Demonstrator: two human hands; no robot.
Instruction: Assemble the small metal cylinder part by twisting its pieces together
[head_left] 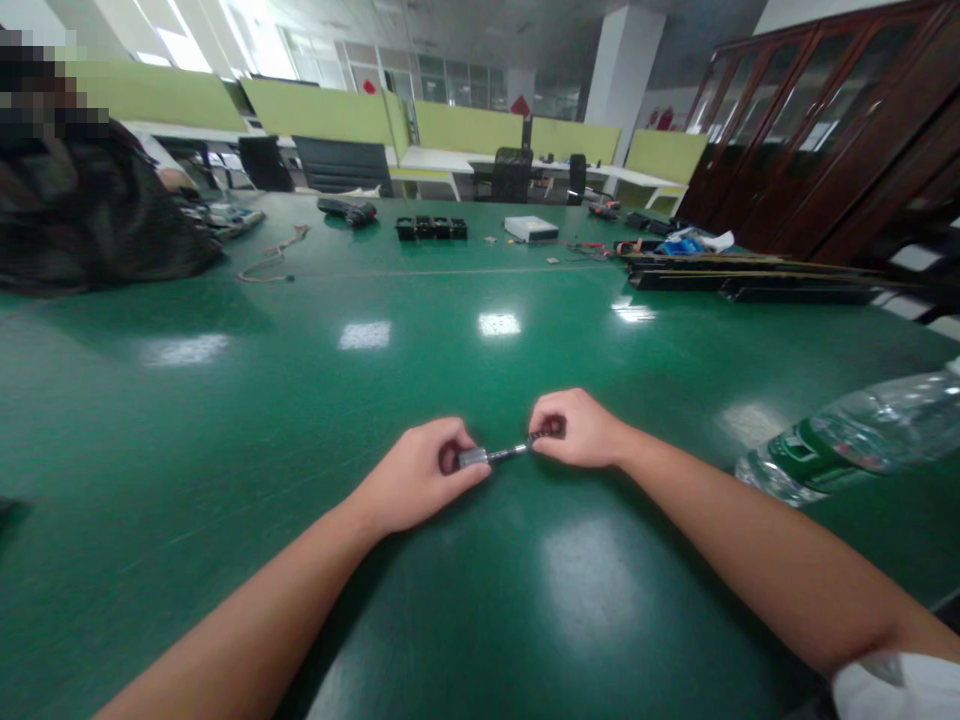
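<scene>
Both hands are close together over the green table point(420, 370), at the middle of the view. My left hand point(424, 475) is closed, with thumb and fingers pinching the silver, block-like end of a thin rod-shaped piece point(508, 453). My right hand point(577, 428) is closed too, its fingertips pinching the dark end of that piece. A slim black-and-silver section spans the gap between the hands. Fingers hide both ends, and I cannot tell whether it is one part or two joined together.
A clear plastic bottle point(832, 440) with a green label lies at right. Farther back are a row of black blocks point(431, 228), a white box point(531, 229), a pale cable point(270, 262) and dark strips point(750, 275). A person point(82, 200) sits at far left.
</scene>
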